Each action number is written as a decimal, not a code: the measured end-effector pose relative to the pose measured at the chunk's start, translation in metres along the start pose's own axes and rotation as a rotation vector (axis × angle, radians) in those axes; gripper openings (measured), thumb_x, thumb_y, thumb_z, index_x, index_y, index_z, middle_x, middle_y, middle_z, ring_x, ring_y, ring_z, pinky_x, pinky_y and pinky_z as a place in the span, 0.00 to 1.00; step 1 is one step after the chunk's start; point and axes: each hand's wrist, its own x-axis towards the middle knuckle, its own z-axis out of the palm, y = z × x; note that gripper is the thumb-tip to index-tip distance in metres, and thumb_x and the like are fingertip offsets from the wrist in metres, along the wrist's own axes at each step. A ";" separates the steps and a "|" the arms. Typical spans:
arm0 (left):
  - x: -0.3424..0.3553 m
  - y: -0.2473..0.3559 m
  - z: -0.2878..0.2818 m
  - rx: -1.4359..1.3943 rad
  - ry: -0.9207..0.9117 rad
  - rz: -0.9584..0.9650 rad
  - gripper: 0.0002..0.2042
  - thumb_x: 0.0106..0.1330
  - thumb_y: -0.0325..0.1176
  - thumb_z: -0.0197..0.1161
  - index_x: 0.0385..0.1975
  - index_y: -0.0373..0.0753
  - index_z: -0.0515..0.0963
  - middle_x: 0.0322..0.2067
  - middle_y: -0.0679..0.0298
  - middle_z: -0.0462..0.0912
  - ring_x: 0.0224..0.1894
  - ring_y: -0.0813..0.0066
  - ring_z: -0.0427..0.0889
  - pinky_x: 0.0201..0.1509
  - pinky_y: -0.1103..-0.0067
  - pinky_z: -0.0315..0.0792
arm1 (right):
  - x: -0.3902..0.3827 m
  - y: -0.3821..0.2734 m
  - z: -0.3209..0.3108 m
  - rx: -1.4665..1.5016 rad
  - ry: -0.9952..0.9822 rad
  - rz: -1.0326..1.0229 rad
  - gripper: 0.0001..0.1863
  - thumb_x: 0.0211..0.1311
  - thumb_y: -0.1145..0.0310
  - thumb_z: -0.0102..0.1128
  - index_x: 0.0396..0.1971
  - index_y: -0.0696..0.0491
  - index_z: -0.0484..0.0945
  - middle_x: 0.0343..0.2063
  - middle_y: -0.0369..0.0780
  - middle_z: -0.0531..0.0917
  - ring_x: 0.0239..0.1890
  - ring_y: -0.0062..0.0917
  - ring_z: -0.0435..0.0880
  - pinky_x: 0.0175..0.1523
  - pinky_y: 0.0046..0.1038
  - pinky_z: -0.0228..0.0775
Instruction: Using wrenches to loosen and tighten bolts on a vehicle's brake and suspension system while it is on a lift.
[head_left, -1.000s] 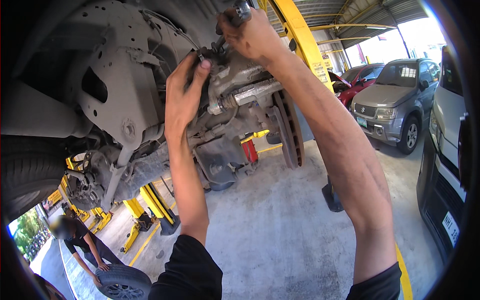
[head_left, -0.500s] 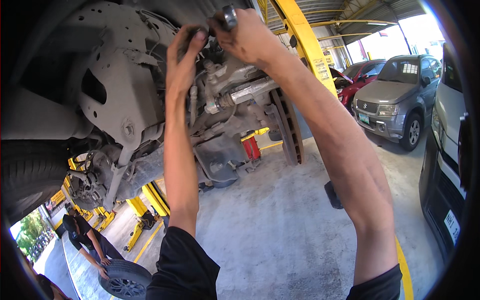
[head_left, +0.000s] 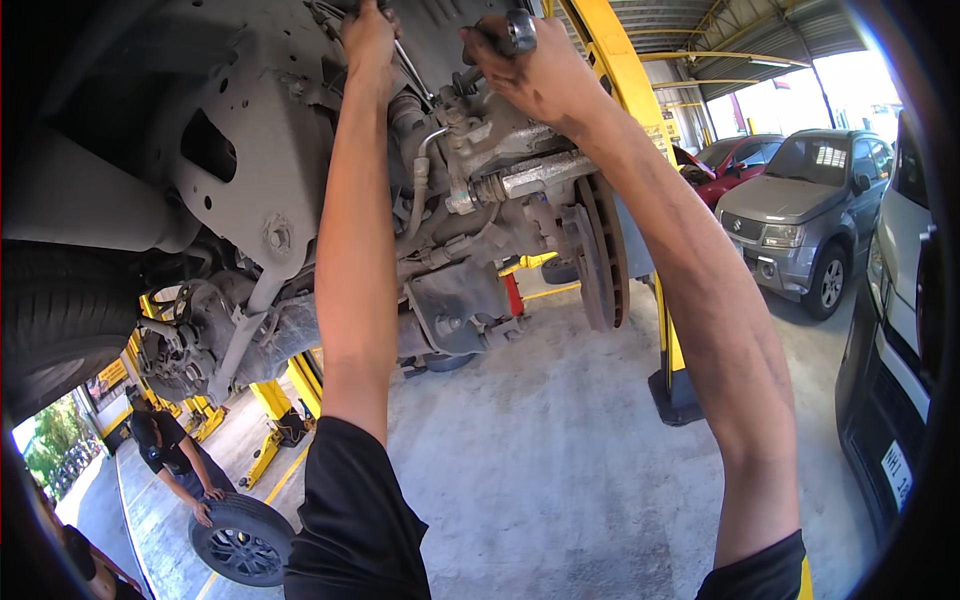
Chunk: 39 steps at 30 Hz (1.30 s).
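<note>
High up under the raised vehicle, my left hand (head_left: 368,42) is closed, its fingertips cut off by the upper edge; what it grips is hidden. A slim shiny metal rod (head_left: 413,72) slants down beside it; I cannot tell whether the hand holds it. My right hand (head_left: 535,75), with dark smudges, is wrapped round a metal tool with a round, shiny end (head_left: 520,32). Below the hands are a grimy steering knuckle (head_left: 475,135), a bent hose (head_left: 420,185), a silver rod-shaped part (head_left: 545,174) and a rusty brake disc (head_left: 605,250).
A yellow lift post (head_left: 620,70) stands behind my right arm. At lower left, another person (head_left: 170,455) bends over a loose wheel (head_left: 243,540). A grey SUV (head_left: 800,210), a red car (head_left: 720,165) and a white vehicle (head_left: 905,310) stand to the right.
My left hand has moved up, away from my right hand, uncovering the slim rod and hose. My right hand keeps its grip on the tool. The view has shifted slightly.
</note>
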 end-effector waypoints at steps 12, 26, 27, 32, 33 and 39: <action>0.040 -0.040 0.009 0.093 -0.070 -0.122 0.24 0.74 0.58 0.51 0.31 0.41 0.76 0.19 0.69 0.72 0.17 0.78 0.69 0.21 0.79 0.66 | 0.009 -0.018 -0.002 0.157 -0.123 0.400 0.16 0.55 0.74 0.63 0.46 0.52 0.82 0.36 0.41 0.84 0.31 0.38 0.84 0.36 0.36 0.76; 0.088 -0.070 0.016 -0.112 0.039 -0.347 0.22 0.75 0.56 0.52 0.29 0.41 0.72 0.16 0.69 0.67 0.10 0.77 0.61 0.13 0.78 0.58 | 0.022 -0.039 -0.012 0.250 -0.140 0.453 0.11 0.60 0.71 0.62 0.43 0.55 0.82 0.27 0.43 0.82 0.25 0.43 0.80 0.33 0.38 0.72; 0.089 -0.067 0.019 -0.103 0.048 -0.336 0.23 0.75 0.56 0.52 0.29 0.41 0.72 0.16 0.69 0.67 0.10 0.77 0.61 0.13 0.78 0.58 | 0.024 -0.040 -0.011 0.253 -0.139 0.447 0.11 0.60 0.71 0.62 0.43 0.55 0.82 0.27 0.43 0.82 0.25 0.43 0.80 0.33 0.38 0.72; 0.075 -0.067 0.021 -0.055 0.044 -0.331 0.23 0.74 0.57 0.52 0.28 0.42 0.72 0.16 0.69 0.67 0.10 0.76 0.61 0.13 0.78 0.57 | 0.013 -0.024 0.007 0.149 0.043 0.176 0.09 0.62 0.68 0.62 0.38 0.58 0.81 0.22 0.46 0.81 0.25 0.44 0.80 0.32 0.39 0.72; 0.078 -0.065 0.018 -0.039 0.050 -0.328 0.23 0.74 0.57 0.52 0.28 0.42 0.72 0.16 0.69 0.67 0.10 0.76 0.61 0.13 0.78 0.57 | 0.008 -0.025 0.008 0.154 0.044 0.182 0.09 0.62 0.68 0.62 0.38 0.58 0.81 0.22 0.46 0.81 0.25 0.44 0.80 0.32 0.39 0.72; 0.052 -0.074 0.034 0.030 0.066 -0.326 0.23 0.74 0.58 0.52 0.28 0.43 0.72 0.16 0.69 0.68 0.09 0.76 0.61 0.13 0.78 0.57 | 0.005 -0.026 -0.002 0.168 -0.163 0.559 0.26 0.56 0.63 0.66 0.52 0.60 0.72 0.39 0.61 0.78 0.45 0.59 0.76 0.53 0.50 0.70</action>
